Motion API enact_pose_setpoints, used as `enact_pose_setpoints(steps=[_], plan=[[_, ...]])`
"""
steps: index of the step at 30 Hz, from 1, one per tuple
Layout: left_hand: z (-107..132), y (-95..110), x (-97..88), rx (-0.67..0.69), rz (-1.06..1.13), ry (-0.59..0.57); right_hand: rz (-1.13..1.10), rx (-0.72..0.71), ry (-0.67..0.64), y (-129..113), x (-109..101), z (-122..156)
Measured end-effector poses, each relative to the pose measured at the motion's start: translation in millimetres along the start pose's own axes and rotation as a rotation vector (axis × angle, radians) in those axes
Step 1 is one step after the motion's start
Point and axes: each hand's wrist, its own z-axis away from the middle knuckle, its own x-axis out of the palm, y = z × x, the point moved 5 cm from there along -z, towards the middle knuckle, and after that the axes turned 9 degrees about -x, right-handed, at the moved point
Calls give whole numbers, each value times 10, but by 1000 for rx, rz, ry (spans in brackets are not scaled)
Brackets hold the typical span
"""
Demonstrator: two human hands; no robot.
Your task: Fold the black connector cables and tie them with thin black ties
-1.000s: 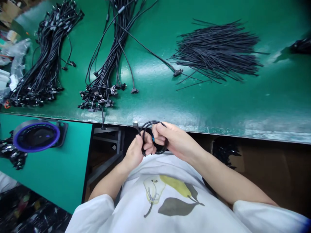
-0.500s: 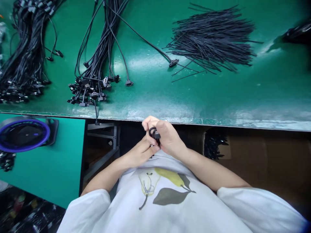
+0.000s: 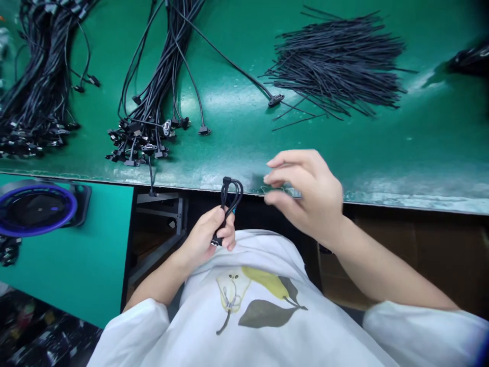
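Observation:
A black cable (image 3: 239,189), folded into a loop, is gripped in my left hand (image 3: 214,229) just in front of the table edge. One of its connectors shows at the top of the loop, and a metal-tipped end pokes out below my fingers. My right hand (image 3: 309,193) is over the table's front edge with fingers apart and nothing in them. Beyond it on the green table (image 3: 382,148) lies a pile of thin black ties (image 3: 340,63). A bundle of black cables (image 3: 153,102) with panel-type connectors lies further left.
Another large cable bundle (image 3: 42,86) covers the table's left end. A round fan-like thing with a purple rim (image 3: 72,209) stands on a lower green surface (image 3: 91,265). A cardboard box (image 3: 412,255) sits below the table at right. One loose cable connector (image 3: 275,100) lies near the ties.
My hands were together around the coiled cable. Now my right hand has let go and moved right and forward over the table edge, while my left hand keeps the cable, slightly further left.

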Motion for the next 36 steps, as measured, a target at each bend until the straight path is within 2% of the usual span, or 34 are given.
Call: enact_pose_setpoints(steps=[2,4,6,8,11,13,15,17,20,26,29,34,36], plan=[[-26,-21,-13,-41,-115,-9,117,-296,-239,-172,44,17],[-53,-48,8,-93,-260,-51,185,-488,-479,-263,166,97],[-63,-58,35,-124,-370,-88,225,-531,-642,-255,269,182],[-54,-68,68,-160,-428,-144,231,-563,-726,-236,310,254],[-22,-92,105,-221,-425,-229,215,-662,-718,-263,241,300],[-12,-94,107,-219,-419,-246,213,-708,-689,-302,167,293],[-11,-108,102,-231,-436,-259,208,-727,-691,-348,119,283],[-15,-148,96,-300,-421,-285,194,-731,-714,-392,99,280],[-27,-202,93,-408,-261,-324,181,-717,-745,-418,93,261],[4,-311,156,-496,54,-471,156,-694,-719,-372,57,176],[22,-361,166,-495,28,-443,90,-715,-723,-386,66,221],[-27,-328,84,-353,-371,-257,148,-703,-795,-401,146,383],[-37,-340,87,-363,-336,-289,202,-731,-827,-410,159,409]])
